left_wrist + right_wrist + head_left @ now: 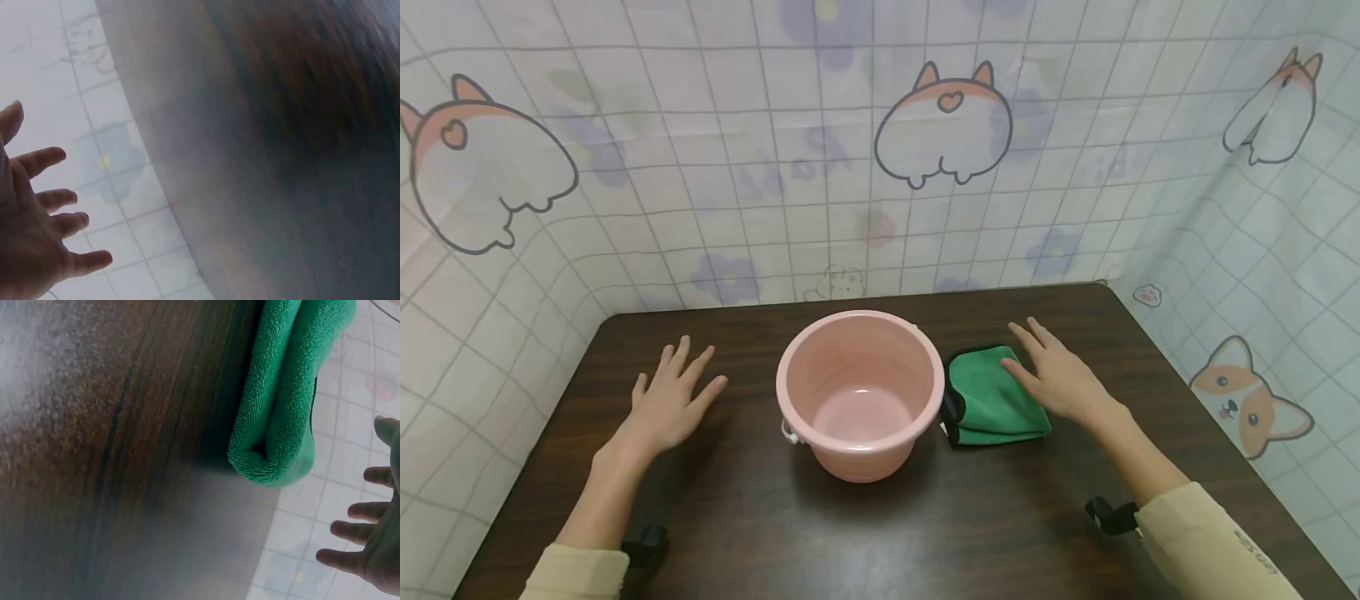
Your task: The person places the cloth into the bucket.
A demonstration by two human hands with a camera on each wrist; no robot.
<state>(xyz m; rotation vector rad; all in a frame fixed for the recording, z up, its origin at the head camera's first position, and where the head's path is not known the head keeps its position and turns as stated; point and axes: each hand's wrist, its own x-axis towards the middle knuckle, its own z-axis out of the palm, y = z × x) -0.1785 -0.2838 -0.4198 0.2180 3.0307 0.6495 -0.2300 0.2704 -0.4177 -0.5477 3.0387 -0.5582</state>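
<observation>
Smooth round pink bucket (860,396) on a dark wood-grain bench (737,517), fuzzy folded green cloth (996,404) beside it, left hand (662,410) and right hand (1062,380) raised, fingers (698,366) spread wide, holding nothing.

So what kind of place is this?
Perhaps a curtained work corner indoors: a dark brown woodgrain table, white gridded corgi-print sheeting around it, and a round pink plastic bucket beside a folded green cloth.

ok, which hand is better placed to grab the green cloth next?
Right, I'd say. The right hand is open and empty, close beside the green cloth. The left hand is also free, but the pink bucket stands between it and the cloth.
</observation>
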